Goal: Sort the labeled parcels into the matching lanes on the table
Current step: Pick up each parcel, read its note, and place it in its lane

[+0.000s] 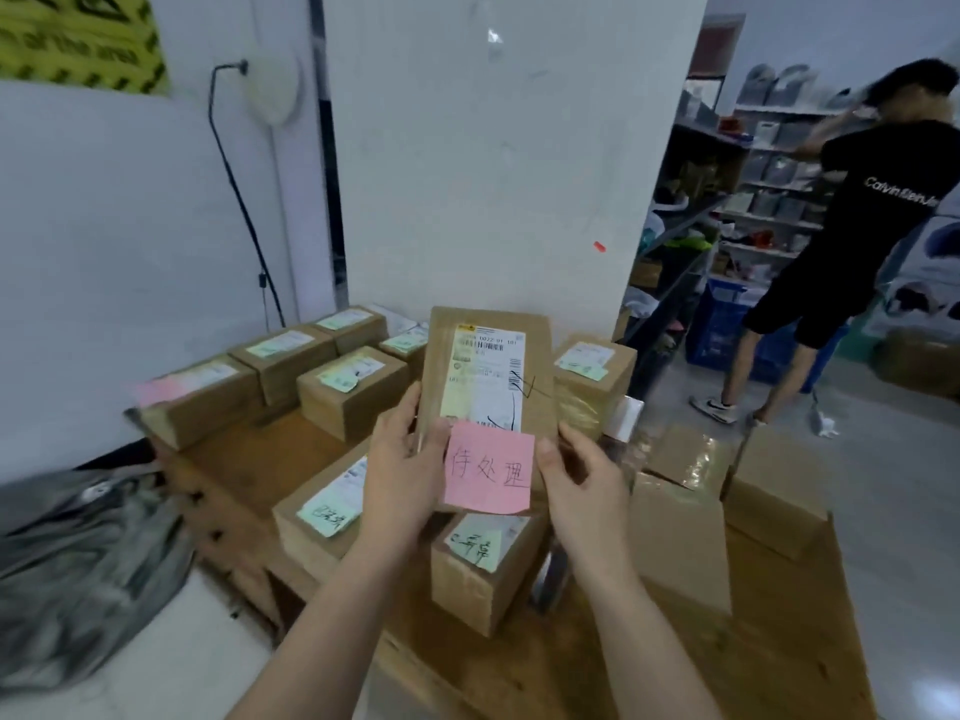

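Both hands are on the same thing here. The left hand [402,459] grips the lower left edge of a flat brown cardboard parcel [440,356], thumb on the front and fingers tucked behind. The right hand [582,475] pinches the lower right edge the same way. The parcel is held up off the table, its face turned to the camera. It has a white shipping label [488,376] with barcodes and a black pen scribble on it. A square pink sticky note [488,467] with handwritten characters is stuck at the bottom, right between the two thumbs.

Directly under the parcel sits a small brown cardboard box with a green note [483,569], and just left of it another brown box with a green note [319,517], partly behind the left wrist. Both rest on the brown wooden table [270,449]. Further back there's a cluster of similar green-noted boxes [353,389] and one box with a pink note [202,392] at the far left. One more taped box [592,379] sits behind the right hand.

Off to the right are open empty cardboard cartons [769,491]. A crumpled grey plastic bag [78,563] is on the left. In the background a person in a black T-shirt [857,226] stands by storage shelves [769,174].
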The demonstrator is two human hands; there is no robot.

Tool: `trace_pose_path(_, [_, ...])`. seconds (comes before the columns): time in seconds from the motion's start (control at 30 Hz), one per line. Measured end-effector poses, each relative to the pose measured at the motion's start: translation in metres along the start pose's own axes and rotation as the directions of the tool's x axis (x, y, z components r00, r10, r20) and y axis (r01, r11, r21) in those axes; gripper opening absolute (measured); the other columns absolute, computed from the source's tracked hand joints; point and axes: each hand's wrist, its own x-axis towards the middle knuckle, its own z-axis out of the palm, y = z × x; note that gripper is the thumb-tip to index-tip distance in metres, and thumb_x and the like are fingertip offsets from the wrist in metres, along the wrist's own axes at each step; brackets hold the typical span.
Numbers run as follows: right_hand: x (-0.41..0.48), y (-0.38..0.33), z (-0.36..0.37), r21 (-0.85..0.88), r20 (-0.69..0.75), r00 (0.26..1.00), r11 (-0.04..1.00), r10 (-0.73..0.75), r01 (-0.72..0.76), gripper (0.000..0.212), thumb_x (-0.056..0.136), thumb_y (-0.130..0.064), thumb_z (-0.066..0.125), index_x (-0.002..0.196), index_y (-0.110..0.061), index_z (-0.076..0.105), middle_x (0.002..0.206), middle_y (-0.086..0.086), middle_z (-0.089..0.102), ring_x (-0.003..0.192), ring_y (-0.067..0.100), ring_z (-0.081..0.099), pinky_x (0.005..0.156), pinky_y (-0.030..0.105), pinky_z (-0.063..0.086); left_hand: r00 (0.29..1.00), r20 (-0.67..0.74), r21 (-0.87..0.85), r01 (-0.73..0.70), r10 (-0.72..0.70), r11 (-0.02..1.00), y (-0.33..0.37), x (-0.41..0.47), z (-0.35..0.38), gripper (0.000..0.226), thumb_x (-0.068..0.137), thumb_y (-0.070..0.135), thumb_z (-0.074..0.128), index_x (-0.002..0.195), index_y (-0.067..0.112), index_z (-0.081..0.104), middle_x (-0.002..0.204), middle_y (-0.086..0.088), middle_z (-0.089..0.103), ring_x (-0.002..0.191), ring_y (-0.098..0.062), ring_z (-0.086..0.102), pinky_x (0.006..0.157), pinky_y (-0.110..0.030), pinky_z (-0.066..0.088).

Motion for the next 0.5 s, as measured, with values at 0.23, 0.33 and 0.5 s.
trace_pose_path(0.23, [-0.008, -0.039, 0.107, 0.007, 0.13, 0.991, 1.0, -0.024, 0.024, 0.041, 0.097, -0.037, 0.057, 0.137, -0.029, 0.055, 0.128, -0.01, 0.062, 0.12, 0.015, 0.057, 0.094, 0.039, 0.053, 0.986, -0.166, -0.022, 0.02, -0.024, 1.0, -0.013, 0.034, -0.102, 0.039, 0.097, 0.026, 0.054, 0.134, 0.033, 0.043, 0.116, 0.013, 0.058, 0.092, -0.009, 0.067, 0.063, -0.028, 0.059])
trace_pose_path(0.33, [-0.009, -0.054, 0.155, 0.011, 0.179, 0.983, 1.0, -0.031, 0.03, 0.041, 0.097, -0.038, 0.056, 0.137, -0.031, 0.054, 0.119, -0.017, 0.061, 0.119, 0.011, 0.054, 0.096, 0.036, 0.05, 0.979, -0.205, -0.003, 0.016, -0.016, 1.0, -0.019, 0.054, -0.145, 0.037, 0.096, 0.025, 0.057, 0.13, 0.031, 0.045, 0.111, 0.015, 0.059, 0.088, -0.003, 0.066, 0.059, -0.02, 0.056])
trace_pose_path(0.5, [-0.012, -0.075, 0.238, 0.028, 0.184, 0.983, 0.999, -0.02, 0.015, 0.045, 0.094, -0.044, 0.056, 0.136, -0.03, 0.055, 0.127, -0.008, 0.064, 0.118, 0.016, 0.06, 0.095, 0.047, 0.054, 0.973, -0.228, 0.021, 0.024, -0.018, 1.0, -0.031, 0.095, -0.216, 0.036, 0.096, 0.02, 0.055, 0.132, 0.027, 0.049, 0.107, 0.017, 0.062, 0.089, 0.001, 0.062, 0.063, -0.018, 0.051])
